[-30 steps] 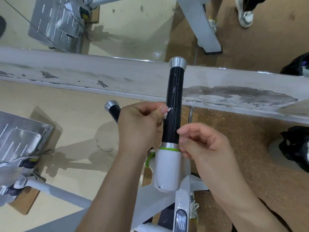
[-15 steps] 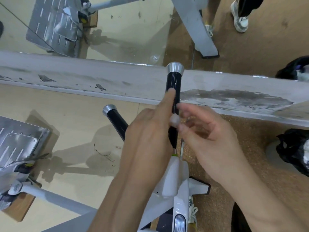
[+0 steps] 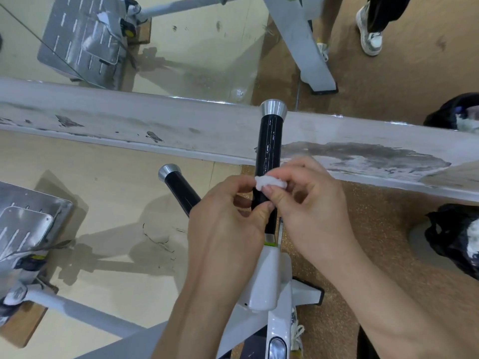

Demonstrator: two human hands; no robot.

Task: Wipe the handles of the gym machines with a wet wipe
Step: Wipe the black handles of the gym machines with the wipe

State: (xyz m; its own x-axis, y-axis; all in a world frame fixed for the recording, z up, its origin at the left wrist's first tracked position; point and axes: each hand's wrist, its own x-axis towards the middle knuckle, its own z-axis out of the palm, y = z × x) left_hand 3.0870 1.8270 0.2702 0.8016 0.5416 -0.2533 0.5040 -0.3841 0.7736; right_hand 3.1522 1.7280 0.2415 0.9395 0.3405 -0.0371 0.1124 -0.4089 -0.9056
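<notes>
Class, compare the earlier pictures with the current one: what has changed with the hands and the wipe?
Both hands drew back from the upright black handle. The left hand and right hand now pinch the small bunched white wet wipe together in front of it. Both handles and the white machine frame stayed put.

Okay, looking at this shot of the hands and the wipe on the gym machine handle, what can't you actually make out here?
Head view only:
- Lower part of the upright black handle: covered by the left hand and right hand.
- Wet wipe: bunched between fingertips, so its full extent and whether it touches the handle are unclear.
- Second black handle: its base disappears behind the left hand.
- Black bag: cut off by the right edge.
</notes>
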